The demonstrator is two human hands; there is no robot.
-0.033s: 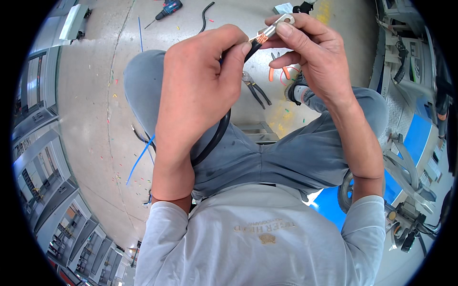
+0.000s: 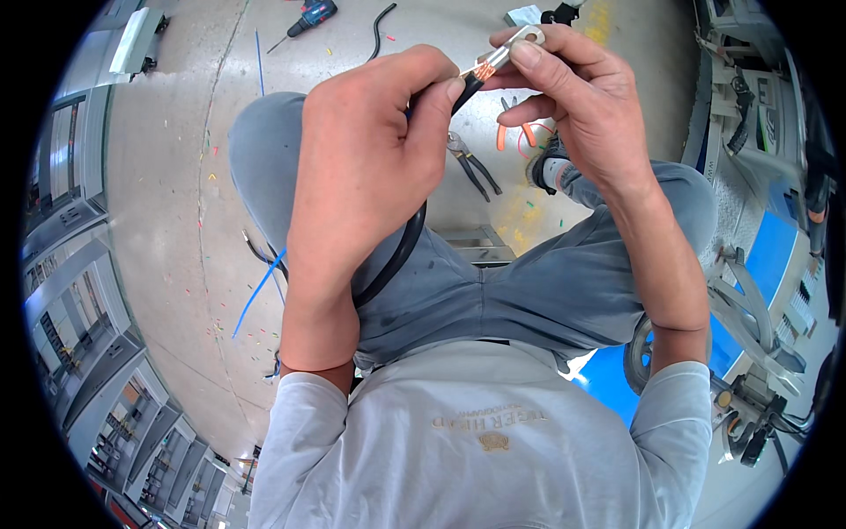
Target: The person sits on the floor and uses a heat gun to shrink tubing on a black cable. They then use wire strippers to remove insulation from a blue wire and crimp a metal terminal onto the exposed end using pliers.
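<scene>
I am seated, and both hands are raised over my knees. My left hand (image 2: 361, 167) grips a thick black cable (image 2: 401, 251) near its end, where bare copper strands (image 2: 478, 69) show. The cable curves down behind that hand across my lap. My right hand (image 2: 582, 106) pinches a silver cable lug (image 2: 520, 40) between thumb and fingers, its barrel set against the copper strands.
On the concrete floor ahead lie grey pliers (image 2: 471, 163), an orange-handled tool (image 2: 514, 132), a blue wire (image 2: 260, 291), a short black cable piece (image 2: 381, 26) and a blue-handled tool (image 2: 308, 16). Grey cabinets (image 2: 70, 291) line the left; machinery (image 2: 758, 106) stands at the right.
</scene>
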